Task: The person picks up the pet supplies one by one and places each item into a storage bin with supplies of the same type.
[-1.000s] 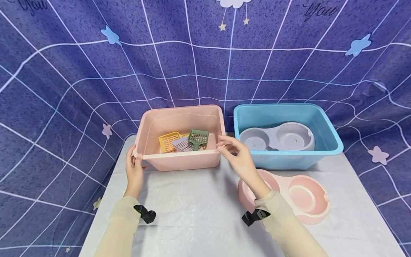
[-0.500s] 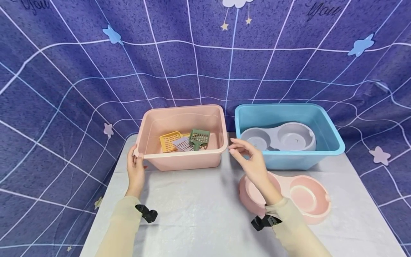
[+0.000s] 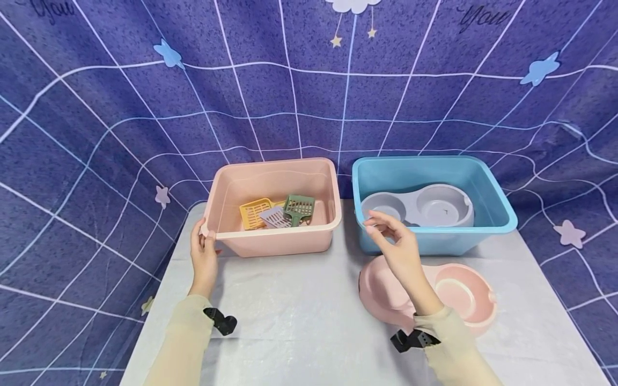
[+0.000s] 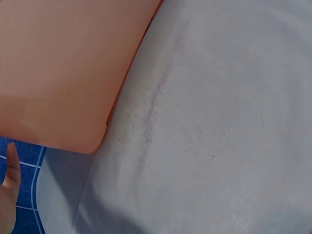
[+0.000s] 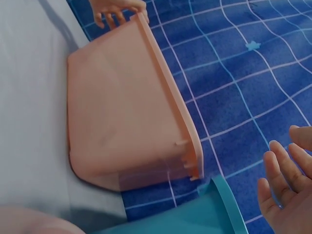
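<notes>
My left hand [image 3: 203, 264] grips the front-left corner of the pink bin [image 3: 270, 244], thumb on the rim; the right wrist view shows this hand [image 5: 117, 9] at the bin's far corner too. Inside lie a yellow scoop [image 3: 252, 213], a pale grey scoop [image 3: 275, 217] and a green scoop [image 3: 299, 208], overlapping. Over the front-left corner of the blue bin [image 3: 449, 242] is my right hand [image 3: 404, 260], holding nothing. Its fingers are loosely bent in the head view; the right wrist view shows them apart [image 5: 290, 190]. Contact with the blue rim is unclear.
A grey double bowl [image 3: 410, 206] sits inside the blue bin. In front of that bin, a pink double bowl [image 3: 441, 273] rests on the white-covered table [image 3: 289, 321], partly under my right forearm. A dark blue curtain [image 3: 299, 80] hangs behind and at both sides.
My right hand has moved right, from the pink bin's front-right corner to the blue bin's front-left corner. The left hand keeps its hold, and both bins look unmoved.
</notes>
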`<state>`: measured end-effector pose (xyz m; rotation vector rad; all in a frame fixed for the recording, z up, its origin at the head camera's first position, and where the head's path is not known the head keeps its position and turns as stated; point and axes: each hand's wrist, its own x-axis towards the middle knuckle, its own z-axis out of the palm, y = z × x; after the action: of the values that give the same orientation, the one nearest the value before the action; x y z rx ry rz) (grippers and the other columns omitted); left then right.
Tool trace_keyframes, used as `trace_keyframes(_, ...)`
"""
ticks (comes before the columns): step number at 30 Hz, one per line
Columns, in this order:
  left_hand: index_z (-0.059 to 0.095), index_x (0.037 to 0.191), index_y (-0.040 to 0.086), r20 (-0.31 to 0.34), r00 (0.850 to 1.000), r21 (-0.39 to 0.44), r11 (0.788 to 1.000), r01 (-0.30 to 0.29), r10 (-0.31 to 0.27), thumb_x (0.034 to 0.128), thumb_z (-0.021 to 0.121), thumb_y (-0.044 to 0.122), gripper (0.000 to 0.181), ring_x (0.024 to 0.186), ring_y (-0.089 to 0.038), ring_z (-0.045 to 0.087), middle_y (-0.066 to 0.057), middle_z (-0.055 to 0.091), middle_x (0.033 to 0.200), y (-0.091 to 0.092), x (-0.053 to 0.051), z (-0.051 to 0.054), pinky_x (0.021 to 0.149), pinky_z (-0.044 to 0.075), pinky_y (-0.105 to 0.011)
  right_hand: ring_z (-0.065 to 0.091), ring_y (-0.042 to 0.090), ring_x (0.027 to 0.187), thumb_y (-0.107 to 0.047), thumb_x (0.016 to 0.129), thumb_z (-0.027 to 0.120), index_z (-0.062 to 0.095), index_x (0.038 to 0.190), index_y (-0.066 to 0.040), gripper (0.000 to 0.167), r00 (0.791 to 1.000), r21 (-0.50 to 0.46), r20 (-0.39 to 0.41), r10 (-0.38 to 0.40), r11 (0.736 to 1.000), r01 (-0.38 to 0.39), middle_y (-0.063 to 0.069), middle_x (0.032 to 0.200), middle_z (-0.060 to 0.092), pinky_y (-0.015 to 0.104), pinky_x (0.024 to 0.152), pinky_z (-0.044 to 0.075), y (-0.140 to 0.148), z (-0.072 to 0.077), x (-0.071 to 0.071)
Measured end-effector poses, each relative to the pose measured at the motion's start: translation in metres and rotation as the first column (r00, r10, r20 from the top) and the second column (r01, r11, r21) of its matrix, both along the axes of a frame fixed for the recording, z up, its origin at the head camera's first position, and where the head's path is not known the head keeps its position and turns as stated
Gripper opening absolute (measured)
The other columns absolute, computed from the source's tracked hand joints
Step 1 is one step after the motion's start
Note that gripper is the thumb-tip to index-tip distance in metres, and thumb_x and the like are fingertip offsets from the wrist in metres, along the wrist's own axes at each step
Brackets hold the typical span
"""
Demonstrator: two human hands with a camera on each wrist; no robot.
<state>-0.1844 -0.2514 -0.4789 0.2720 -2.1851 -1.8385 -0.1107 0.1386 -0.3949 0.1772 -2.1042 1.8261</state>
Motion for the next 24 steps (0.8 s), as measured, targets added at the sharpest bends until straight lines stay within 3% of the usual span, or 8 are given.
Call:
trace_keyframes(2,0.027,0.155,0.015,-0.004,1.0,0.002,1.0,-0.005,0.005,0.1072,0.038,0.017,0.049,0.118,-0.015,0.045,-0.012,0.037,0.154,-0.003,-0.004,-0.008,0.075,0.044,-0.025,0.059,0.011,0.088,0.006,0.092,0.064,0.063,0.122,0.01,0.03,1.0,-0.002,-0.005,-0.011,1.0,0.011,0.03,0.105,0.065,0.021,0.082,0.046,0.003,0.004,0.003)
trace_keyframes(6,0.027,0.155,0.016,-0.005,1.0,0.012,1.0,-0.011,0.011,0.107,0.038,0.016,0.049,0.117,-0.012,0.045,-0.011,0.037,0.154,-0.005,-0.005,-0.011,0.077,0.044,-0.028,0.06,0.012,0.088,0.003,0.093,0.064,0.063,0.124,0.006,0.031,0.999,-0.005,-0.019,-0.025,1.0,0.025,0.027,0.105,0.067,0.02,0.081,0.047,0.017,-0.012,-0.001)
trace_keyframes(10,0.026,0.154,0.01,-0.009,1.0,0.01,1.0,-0.001,0.001,0.1061,0.038,0.013,0.05,0.119,-0.018,0.045,-0.016,0.036,0.154,0.001,0.001,0.002,0.076,0.044,-0.026,0.063,0.011,0.088,0.001,0.093,0.066,0.065,0.125,0.001,0.032,0.998,-0.025,-0.042,-0.043,0.999,0.041,0.021,0.104,0.069,0.02,0.081,0.047,0.028,-0.026,-0.004)
trace_keyframes(17,0.027,0.154,0.011,-0.003,1.0,0.026,1.0,-0.005,0.005,0.1063,0.039,0.012,0.049,0.116,-0.011,0.045,-0.013,0.037,0.153,-0.001,-0.001,0.0,0.076,0.045,-0.028,0.065,0.011,0.092,-0.003,0.094,0.066,0.063,0.128,0.001,0.034,0.996,0.003,-0.059,-0.063,0.998,0.063,0.009,0.104,0.071,0.019,0.084,0.048,0.042,-0.027,0.0)
trace_keyframes(24,0.027,0.154,0.01,-0.013,1.0,0.028,1.0,0.002,-0.001,0.1063,0.039,0.013,0.049,0.118,-0.017,0.045,-0.015,0.037,0.153,0.0,0.0,0.001,0.076,0.045,-0.028,0.065,0.011,0.094,-0.006,0.095,0.066,0.064,0.127,0.001,0.033,0.994,-0.005,-0.048,-0.094,0.996,0.094,0.0,0.102,0.071,0.019,0.085,0.049,0.052,-0.029,0.003)
